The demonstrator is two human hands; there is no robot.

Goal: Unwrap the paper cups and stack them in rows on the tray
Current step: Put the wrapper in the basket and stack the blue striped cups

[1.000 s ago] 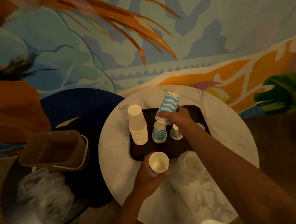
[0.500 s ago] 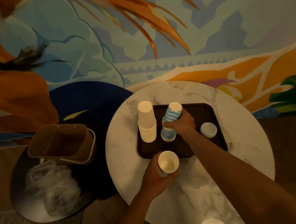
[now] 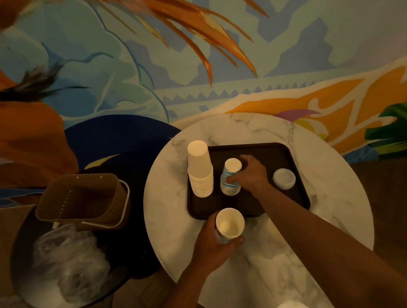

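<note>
The right hand (image 3: 252, 175) curls round a short stack of blue-and-white striped paper cups (image 3: 229, 179), upside down on the dark brown rectangular tray (image 3: 281, 152); the left hand (image 3: 215, 246) grips one upright white paper cup (image 3: 230, 223), mouth up, at the tray's near edge; a taller stack of plain cream cups (image 3: 200, 170) stands inverted just beside the striped one; the tray sits on a round white marble table (image 3: 255, 126) before a painted mural wall (image 3: 310, 40); a brown woven basket (image 3: 81, 199) and crumpled clear plastic (image 3: 68, 264) lie left.
</note>
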